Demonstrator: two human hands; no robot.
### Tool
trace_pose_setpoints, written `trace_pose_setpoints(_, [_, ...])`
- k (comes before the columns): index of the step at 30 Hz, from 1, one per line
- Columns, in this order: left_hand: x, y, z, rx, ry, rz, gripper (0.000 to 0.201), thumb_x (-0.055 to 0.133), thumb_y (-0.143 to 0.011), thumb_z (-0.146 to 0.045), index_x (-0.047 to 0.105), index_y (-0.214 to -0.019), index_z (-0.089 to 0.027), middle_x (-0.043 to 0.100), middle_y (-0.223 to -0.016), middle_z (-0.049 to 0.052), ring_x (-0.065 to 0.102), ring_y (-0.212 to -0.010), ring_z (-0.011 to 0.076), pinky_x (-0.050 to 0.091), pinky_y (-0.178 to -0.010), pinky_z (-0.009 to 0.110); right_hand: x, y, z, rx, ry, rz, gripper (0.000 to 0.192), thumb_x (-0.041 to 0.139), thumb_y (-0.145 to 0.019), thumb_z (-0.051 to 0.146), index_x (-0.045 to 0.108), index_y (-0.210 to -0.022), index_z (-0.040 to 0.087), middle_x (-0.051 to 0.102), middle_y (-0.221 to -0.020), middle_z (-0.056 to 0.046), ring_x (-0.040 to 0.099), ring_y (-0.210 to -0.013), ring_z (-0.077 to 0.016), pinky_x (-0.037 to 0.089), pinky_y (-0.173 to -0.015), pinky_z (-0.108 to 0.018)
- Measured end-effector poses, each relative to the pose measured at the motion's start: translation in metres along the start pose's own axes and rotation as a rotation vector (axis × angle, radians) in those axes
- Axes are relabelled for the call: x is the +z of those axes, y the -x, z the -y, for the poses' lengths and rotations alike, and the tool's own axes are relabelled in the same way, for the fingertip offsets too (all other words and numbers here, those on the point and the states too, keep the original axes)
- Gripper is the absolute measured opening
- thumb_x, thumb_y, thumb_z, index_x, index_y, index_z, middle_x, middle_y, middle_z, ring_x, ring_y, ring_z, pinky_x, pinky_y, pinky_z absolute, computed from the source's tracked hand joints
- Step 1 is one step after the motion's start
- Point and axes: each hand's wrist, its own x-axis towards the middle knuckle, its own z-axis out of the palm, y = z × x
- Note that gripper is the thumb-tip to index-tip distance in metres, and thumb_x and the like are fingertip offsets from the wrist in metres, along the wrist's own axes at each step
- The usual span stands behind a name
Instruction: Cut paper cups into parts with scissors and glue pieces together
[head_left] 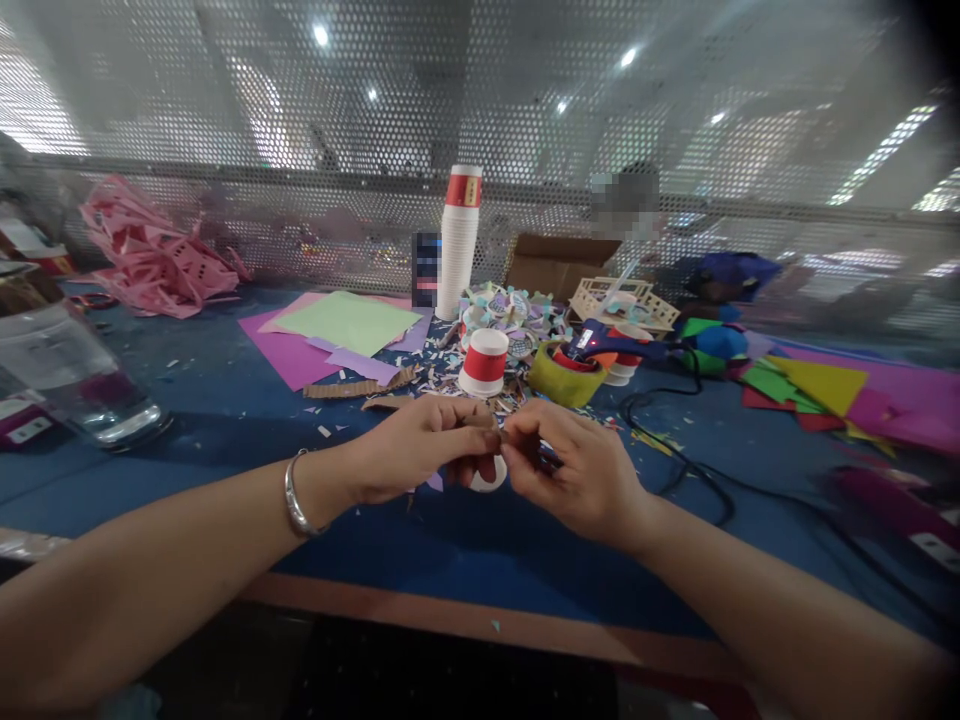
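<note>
My left hand (420, 445) and my right hand (574, 465) meet over the blue table (225, 400), fingertips pinched together on a small brownish strip of cardboard (501, 435). A small white paper cup (489, 474) shows just beneath the fingers, partly hidden by them; which hand holds it I cannot tell. A silver bangle sits on my left wrist. An upturned red-and-white paper cup (484, 362) stands just beyond my hands.
A tall stack of paper cups (459, 245) stands at the back. Green and purple paper sheets (341, 325) lie left. A glue gun (607, 343) rests on a yellow-green ring, its black cable trailing right. A clear bottle (71, 375) lies far left. Paper scraps litter the middle.
</note>
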Motion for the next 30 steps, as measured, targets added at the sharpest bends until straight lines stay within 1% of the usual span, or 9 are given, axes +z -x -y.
trace_pose_setpoints(4, [-0.012,-0.006,0.001,-0.007,0.124,-0.245,0.02,0.067,-0.088,-0.029,0.062,-0.075,-0.016,0.062,-0.071,0.0,0.052,-0.062,0.009,0.039,-0.059,0.024,0.003,0.003,0.0,-0.051,-0.029,0.046,0.012,0.057,-0.086,0.011,0.053,-0.083,0.022,0.057,-0.071,0.002,0.052,-0.059,-0.0105,0.044,-0.056,-0.023])
trace_pose_setpoints(6, [-0.02,-0.008,0.002,-0.014,0.164,-0.327,0.017,0.068,-0.087,-0.03,0.066,-0.078,-0.015,0.066,-0.078,0.003,0.054,-0.067,0.0106,0.036,-0.058,0.025,0.004,0.004,0.0,-0.074,-0.066,0.093,0.011,0.057,-0.085,0.01,0.054,-0.083,0.021,0.059,-0.072,0.002,0.053,-0.06,-0.0102,0.044,-0.055,-0.023])
trace_pose_setpoints(10, [-0.028,-0.011,0.006,-0.012,0.184,-0.364,0.018,0.075,-0.082,-0.033,0.073,-0.086,-0.015,0.07,-0.093,0.007,0.052,-0.071,0.0114,0.034,-0.058,0.025,0.005,0.005,0.001,-0.14,-0.077,0.249,0.009,0.057,-0.087,0.011,0.059,-0.084,0.019,0.062,-0.074,0.0,0.055,-0.064,-0.0123,0.045,-0.06,-0.025])
trace_pose_setpoints(13, [-0.027,-0.012,0.009,0.007,0.16,-0.349,0.02,0.079,-0.078,-0.031,0.076,-0.09,-0.014,0.07,-0.093,0.006,0.05,-0.07,0.0105,0.035,-0.06,0.025,0.004,0.004,0.001,-0.154,-0.05,0.354,0.009,0.055,-0.092,0.015,0.062,-0.087,0.018,0.065,-0.076,-0.003,0.057,-0.069,-0.0145,0.045,-0.062,-0.028])
trace_pose_setpoints(16, [-0.026,-0.012,0.009,0.02,0.148,-0.354,0.02,0.079,-0.078,-0.028,0.075,-0.09,-0.013,0.068,-0.088,0.005,0.051,-0.07,0.0103,0.037,-0.062,0.025,0.002,0.004,0.0,-0.144,-0.038,0.39,0.011,0.054,-0.096,0.017,0.064,-0.092,0.017,0.066,-0.079,-0.004,0.058,-0.071,-0.0152,0.047,-0.064,-0.028])
trace_pose_setpoints(19, [-0.025,-0.011,0.007,0.02,0.158,-0.355,0.02,0.08,-0.077,-0.024,0.071,-0.09,-0.013,0.067,-0.086,0.004,0.054,-0.071,0.0103,0.04,-0.065,0.025,0.001,0.004,-0.003,-0.121,-0.058,0.368,0.013,0.052,-0.096,0.015,0.065,-0.099,0.017,0.069,-0.085,-0.006,0.062,-0.077,-0.0163,0.05,-0.07,-0.029])
trace_pose_setpoints(22, [-0.023,-0.01,0.007,0.033,0.141,-0.326,0.019,0.079,-0.077,-0.023,0.068,-0.092,-0.014,0.068,-0.088,0.003,0.058,-0.072,0.0107,0.044,-0.067,0.025,0.0,0.003,-0.005,-0.059,-0.077,0.281,0.012,0.053,-0.097,0.017,0.065,-0.096,0.018,0.067,-0.081,-0.004,0.061,-0.073,-0.0151,0.05,-0.067,-0.028])
trace_pose_setpoints(25, [-0.02,-0.009,0.009,0.08,0.053,-0.309,0.017,0.075,-0.082,-0.027,0.067,-0.092,-0.015,0.068,-0.087,0.003,0.06,-0.072,0.011,0.047,-0.069,0.026,-0.002,0.002,-0.007,0.064,-0.061,0.182,0.014,0.054,-0.098,0.02,0.065,-0.091,0.019,0.065,-0.076,-0.002,0.058,-0.066,-0.0132,0.047,-0.061,-0.026])
trace_pose_setpoints(30, [-0.012,-0.006,0.009,0.143,-0.036,-0.284,0.018,0.071,-0.088,-0.033,0.066,-0.085,-0.016,0.067,-0.077,0.0,0.063,-0.068,0.0105,0.052,-0.068,0.026,-0.001,0.0,-0.01,0.274,-0.069,0.076,0.015,0.06,-0.097,0.031,0.066,-0.098,0.018,0.07,-0.081,-0.004,0.063,-0.068,-0.0149,0.049,-0.061,-0.026])
